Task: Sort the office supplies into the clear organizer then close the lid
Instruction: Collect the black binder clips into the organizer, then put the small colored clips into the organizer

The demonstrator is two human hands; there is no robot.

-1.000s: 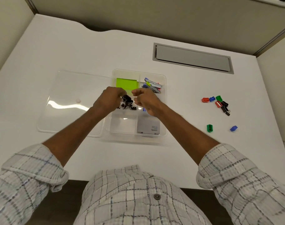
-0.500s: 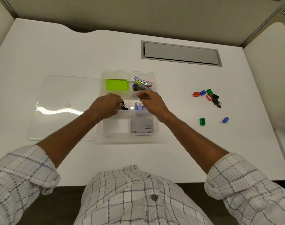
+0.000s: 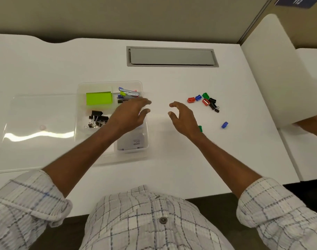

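The sorting is partly done. The clear plastic organizer (image 3: 109,83) sits on the white tabletop (image 3: 172,159) at about eleven o'clock from the person's chest. Several of its compartments are filled:

- back left: a lime-green sticky-note pad (image 3: 99,98)
- back right: silver and blue stapler-like tools (image 3: 129,93)
- middle left: black binder clips (image 3: 96,120)
- front right: a white labelled box (image 3: 133,143)

The flat clear lid (image 3: 38,112) lies open against the organizer's nine o'clock side, so closing is not yet done.

The things left to sort are at three o'clock from the organizer and well apart from it. They are a cluster of small red, blue, green and black pieces (image 3: 204,101), a lone green piece (image 3: 200,128) half hidden by the right wrist, and a lone blue piece (image 3: 225,125).

The left hand (image 3: 130,114) hovers over the organizer's right side, fingers stretched wide, holding nothing. The right hand (image 3: 183,114) hangs over bare tabletop near the cluster, fingers loosely spread and empty.

There is plenty of room between organizer and cluster. A grey recessed hatch (image 3: 172,56) lies at twelve o'clock, off the likely path. The tabletop's right edge runs beyond the pieces at three o'clock, where another person's arm (image 3: 313,127) shows, so a sweeping gather that way would need care.
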